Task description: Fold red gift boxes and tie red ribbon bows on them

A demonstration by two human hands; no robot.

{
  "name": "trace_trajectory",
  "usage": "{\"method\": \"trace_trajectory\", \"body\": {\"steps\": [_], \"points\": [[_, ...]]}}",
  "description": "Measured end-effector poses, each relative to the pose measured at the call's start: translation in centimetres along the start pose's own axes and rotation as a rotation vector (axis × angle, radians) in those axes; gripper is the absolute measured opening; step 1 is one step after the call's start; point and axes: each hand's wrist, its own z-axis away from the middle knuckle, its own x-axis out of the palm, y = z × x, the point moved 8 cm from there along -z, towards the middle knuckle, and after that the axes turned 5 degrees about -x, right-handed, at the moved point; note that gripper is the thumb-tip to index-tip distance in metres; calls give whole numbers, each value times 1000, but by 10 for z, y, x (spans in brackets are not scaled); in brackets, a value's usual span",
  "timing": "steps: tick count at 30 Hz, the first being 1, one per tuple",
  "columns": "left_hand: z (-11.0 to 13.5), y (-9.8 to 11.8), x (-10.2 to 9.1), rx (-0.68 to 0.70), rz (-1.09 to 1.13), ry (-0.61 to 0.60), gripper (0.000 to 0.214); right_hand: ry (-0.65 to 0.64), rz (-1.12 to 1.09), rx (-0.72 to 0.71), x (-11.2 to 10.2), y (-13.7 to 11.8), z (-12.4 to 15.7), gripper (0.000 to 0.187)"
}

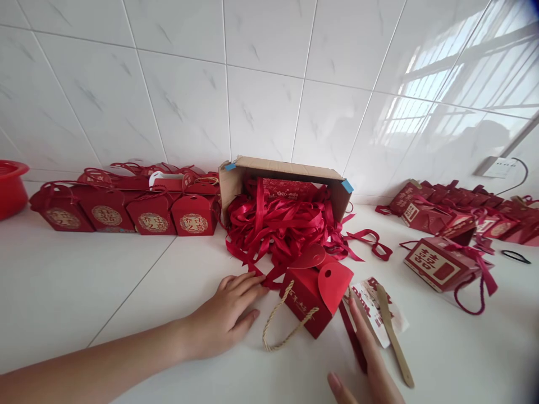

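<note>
A red gift box (303, 300) with a beige rope handle (269, 331) stands between my hands, its rounded top flaps raised. My left hand (229, 311) rests palm down on the white counter, fingers stretched out. Its fingertips reach the end of a red ribbon (275, 275) left of the box. To the right of the box is my right hand (373, 359), thumb and fingers apart, holding nothing I can see. Beside its fingers a dark red ribbon strip (352, 336) lies on the counter, partly hidden by the hand.
A cardboard box (290, 164) on its side spills tangled red ribbons (282, 219). Red gift boxes (154, 216) line up at left near a red basin (10, 188). At right are another gift box (442, 264), a wooden stick (393, 336) and a printed packet (370, 317).
</note>
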Motion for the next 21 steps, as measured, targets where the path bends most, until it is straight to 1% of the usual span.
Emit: {"method": "trace_trajectory", "body": {"steps": [2,4,8,11,13,16,18,21], "points": [[0,-1,1,-1,-1,-1,42,-18,-39,15,3,-1,0,82],[-1,-1,2,-1,-5,-11,42,-6,-62,53,6,-1,0,79],[-1,2,2,14,1,-14,44,46,-67,227,14,8,-4,62],[-2,3,2,7,-20,-28,44,113,-109,318,18,11,-10,63],[-2,6,2,17,-35,-45,45,192,-170,357,13,16,-11,65],[-2,8,1,40,-23,-43,44,315,-324,474,0,32,-5,55],[-2,8,-1,38,6,-20,46,349,-404,549,-7,41,1,47],[-1,2,-2,-11,53,20,55,360,-425,556,-12,39,3,42]]}}
